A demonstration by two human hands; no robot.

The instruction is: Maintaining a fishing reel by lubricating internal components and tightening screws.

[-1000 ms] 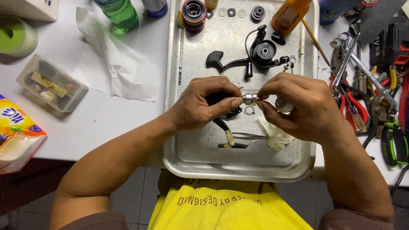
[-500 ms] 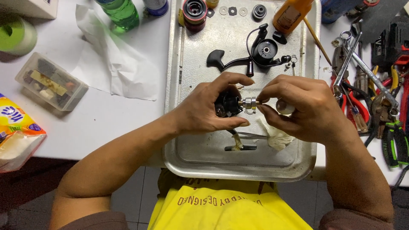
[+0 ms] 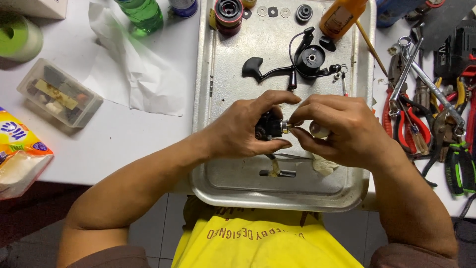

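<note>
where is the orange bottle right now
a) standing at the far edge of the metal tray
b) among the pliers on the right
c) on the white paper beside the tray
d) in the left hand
a) The orange bottle stands at the far edge of the metal tray, while both hands hold a small black part.

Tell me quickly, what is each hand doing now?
Left hand: closed on the small black part.
Right hand: pinching that part's metal end.
</note>
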